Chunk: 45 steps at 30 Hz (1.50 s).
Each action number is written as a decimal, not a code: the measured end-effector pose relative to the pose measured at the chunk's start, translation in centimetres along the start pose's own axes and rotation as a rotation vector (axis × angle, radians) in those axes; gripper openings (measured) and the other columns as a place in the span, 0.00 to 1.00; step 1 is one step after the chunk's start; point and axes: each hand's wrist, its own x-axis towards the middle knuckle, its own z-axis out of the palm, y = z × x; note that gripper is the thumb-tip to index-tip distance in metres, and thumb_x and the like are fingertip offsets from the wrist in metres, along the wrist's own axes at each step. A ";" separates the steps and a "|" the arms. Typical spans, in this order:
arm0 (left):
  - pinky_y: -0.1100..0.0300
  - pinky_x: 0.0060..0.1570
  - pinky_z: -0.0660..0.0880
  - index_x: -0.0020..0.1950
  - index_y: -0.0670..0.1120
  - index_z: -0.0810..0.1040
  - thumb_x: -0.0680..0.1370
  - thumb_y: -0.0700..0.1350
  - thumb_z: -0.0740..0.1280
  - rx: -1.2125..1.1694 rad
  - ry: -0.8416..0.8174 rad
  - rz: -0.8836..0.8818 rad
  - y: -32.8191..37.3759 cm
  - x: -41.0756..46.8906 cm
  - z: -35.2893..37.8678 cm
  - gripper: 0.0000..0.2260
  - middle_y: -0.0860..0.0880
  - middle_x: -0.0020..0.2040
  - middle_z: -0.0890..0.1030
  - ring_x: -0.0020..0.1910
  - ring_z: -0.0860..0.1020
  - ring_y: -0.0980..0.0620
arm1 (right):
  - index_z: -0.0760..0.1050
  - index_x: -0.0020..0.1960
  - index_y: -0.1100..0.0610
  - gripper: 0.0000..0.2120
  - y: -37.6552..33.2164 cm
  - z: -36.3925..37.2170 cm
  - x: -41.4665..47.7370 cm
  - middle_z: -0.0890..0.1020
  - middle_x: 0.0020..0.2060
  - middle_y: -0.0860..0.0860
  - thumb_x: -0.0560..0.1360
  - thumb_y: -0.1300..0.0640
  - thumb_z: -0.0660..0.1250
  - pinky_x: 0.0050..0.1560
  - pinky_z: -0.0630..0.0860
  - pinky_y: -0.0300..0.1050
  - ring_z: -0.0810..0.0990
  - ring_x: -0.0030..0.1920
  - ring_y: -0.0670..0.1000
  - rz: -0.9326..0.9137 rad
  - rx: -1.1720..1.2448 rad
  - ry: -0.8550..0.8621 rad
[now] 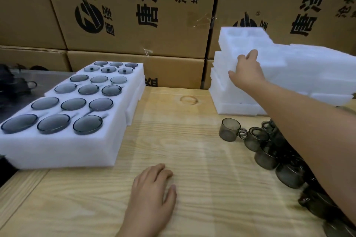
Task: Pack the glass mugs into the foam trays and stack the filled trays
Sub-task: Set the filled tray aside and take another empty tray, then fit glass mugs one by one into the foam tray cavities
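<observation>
I was fetching: right hand on the upper-right stack of empty white foam trays, grip unclear; next needed one lifted free.

A pale wooden table bore a faint ring stain near its far edge. Behind the table rose stacked brown cardboard boxes printed with black characters.

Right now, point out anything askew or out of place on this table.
The stack of empty white foam trays at the right is ragged, its layers offset in steps where the right hand grips it. A brown ring stain marks the pale wooden table. Nothing looks spilled or broken.
</observation>
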 end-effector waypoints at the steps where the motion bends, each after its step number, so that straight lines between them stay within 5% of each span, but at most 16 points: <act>1: 0.50 0.46 0.78 0.44 0.47 0.83 0.69 0.54 0.59 -0.001 0.010 0.001 0.0 0.1 0.0 0.17 0.48 0.49 0.83 0.47 0.83 0.47 | 0.65 0.62 0.64 0.16 -0.1 0.1 -0.1 0.59 0.66 0.60 0.78 0.57 0.63 0.44 0.68 0.49 0.73 0.50 0.63 0.023 -0.007 -0.002; 8: 0.53 0.57 0.69 0.52 0.46 0.82 0.71 0.55 0.59 -0.050 -0.004 -0.060 -0.4 0.0 0.6 0.20 0.50 0.57 0.80 0.58 0.78 0.47 | 0.70 0.62 0.62 0.14 -1.0 -1.9 -5.3 0.70 0.61 0.57 0.77 0.60 0.59 0.51 0.65 0.44 0.70 0.59 0.59 0.007 0.308 0.159; 13: 0.58 0.58 0.69 0.57 0.45 0.80 0.76 0.49 0.64 -0.153 0.034 -0.105 -0.5 0.4 0.7 0.14 0.49 0.57 0.81 0.58 0.77 0.49 | 0.74 0.53 0.62 0.13 0.0 -3.6 -18.5 0.73 0.50 0.52 0.70 0.60 0.61 0.50 0.65 0.41 0.73 0.51 0.55 -0.168 0.583 0.400; 16: 0.69 0.49 0.70 0.53 0.48 0.80 0.78 0.43 0.67 -0.415 0.144 -0.260 -0.5 0.2 0.1 0.05 0.53 0.48 0.82 0.49 0.79 0.58 | 0.74 0.47 0.64 0.12 1.8 -3.8 -25.9 0.73 0.46 0.51 0.68 0.59 0.58 0.50 0.68 0.43 0.73 0.48 0.52 -0.283 0.639 0.395; 18: 0.68 0.45 0.71 0.44 0.49 0.78 0.79 0.36 0.63 -0.594 0.245 -0.406 -0.4 0.0 -0.7 0.10 0.53 0.44 0.81 0.45 0.78 0.68 | 0.74 0.44 0.65 0.11 3.0 -3.2 -29.6 0.75 0.45 0.53 0.68 0.59 0.58 0.52 0.68 0.43 0.73 0.48 0.53 -0.347 0.660 0.334; 21: 0.65 0.44 0.76 0.35 0.44 0.77 0.83 0.36 0.55 -1.259 0.314 -0.642 -0.3 0.2 -2.2 0.19 0.43 0.40 0.84 0.44 0.82 0.54 | 0.73 0.40 0.64 0.10 5.0 -2.0 -33.1 0.76 0.43 0.53 0.68 0.58 0.58 0.48 0.68 0.46 0.74 0.44 0.55 -0.421 0.643 0.224; 23: 0.62 0.46 0.77 0.46 0.44 0.78 0.83 0.43 0.55 -1.523 0.355 -0.673 -0.7 0.3 -2.7 0.13 0.46 0.43 0.84 0.46 0.81 0.52 | 0.74 0.38 0.62 0.11 6.4 -1.3 -33.8 0.77 0.42 0.51 0.71 0.56 0.58 0.44 0.69 0.49 0.75 0.40 0.56 -0.437 0.628 0.164; 27: 0.57 0.55 0.74 0.59 0.46 0.75 0.80 0.42 0.61 -1.325 0.167 -0.461 -0.8 -0.5 -1.7 0.09 0.44 0.56 0.80 0.53 0.79 0.49 | 0.74 0.34 0.60 0.16 8.0 -0.8 -33.3 0.78 0.36 0.48 0.76 0.55 0.56 0.39 0.71 0.49 0.77 0.37 0.53 -0.365 0.682 0.101; 29: 0.61 0.52 0.76 0.62 0.49 0.75 0.70 0.44 0.72 -1.166 0.035 -0.311 -1.0 -0.9 -1.0 0.21 0.50 0.59 0.80 0.55 0.79 0.54 | 0.74 0.33 0.58 0.16 8.1 -0.5 -33.0 0.78 0.35 0.45 0.77 0.54 0.57 0.39 0.71 0.47 0.76 0.36 0.50 -0.338 0.708 0.091; 32: 0.67 0.48 0.75 0.67 0.53 0.71 0.59 0.50 0.75 -1.137 -0.059 -0.209 -1.4 -1.0 -0.8 0.36 0.57 0.62 0.77 0.58 0.78 0.60 | 0.76 0.32 0.58 0.17 8.0 -0.2 -32.8 0.79 0.34 0.42 0.76 0.53 0.59 0.40 0.71 0.44 0.77 0.37 0.48 -0.291 0.705 0.085; 35: 0.69 0.48 0.75 0.71 0.54 0.66 0.60 0.43 0.75 -1.135 -0.103 -0.168 -1.6 -1.0 -1.0 0.40 0.61 0.61 0.78 0.60 0.76 0.62 | 0.82 0.42 0.55 0.13 8.5 -0.5 -32.8 0.82 0.42 0.41 0.75 0.51 0.60 0.45 0.72 0.40 0.79 0.42 0.46 -0.276 0.772 0.024; 39: 0.70 0.49 0.74 0.72 0.53 0.64 0.63 0.34 0.66 -1.136 -0.143 -0.125 -1.5 -1.1 -1.2 0.38 0.63 0.59 0.79 0.60 0.76 0.62 | 0.76 0.58 0.52 0.15 8.9 -1.2 -32.8 0.81 0.55 0.42 0.75 0.50 0.58 0.46 0.71 0.33 0.76 0.38 0.42 -0.252 0.821 0.050; 41: 0.70 0.51 0.74 0.71 0.52 0.65 0.62 0.33 0.65 -1.131 -0.140 -0.108 -1.3 -1.1 -1.3 0.38 0.59 0.60 0.80 0.60 0.77 0.61 | 0.76 0.60 0.55 0.16 9.2 -1.7 -31.9 0.78 0.59 0.46 0.76 0.52 0.58 0.50 0.71 0.34 0.76 0.40 0.43 -0.229 0.710 0.156; 45: 0.67 0.52 0.74 0.70 0.50 0.66 0.61 0.33 0.64 -1.124 -0.119 -0.116 -0.9 -1.0 -1.3 0.37 0.51 0.62 0.77 0.60 0.77 0.57 | 0.74 0.61 0.62 0.19 11.2 -2.8 -28.6 0.78 0.59 0.57 0.74 0.53 0.59 0.55 0.67 0.54 0.72 0.53 0.60 0.044 0.151 0.452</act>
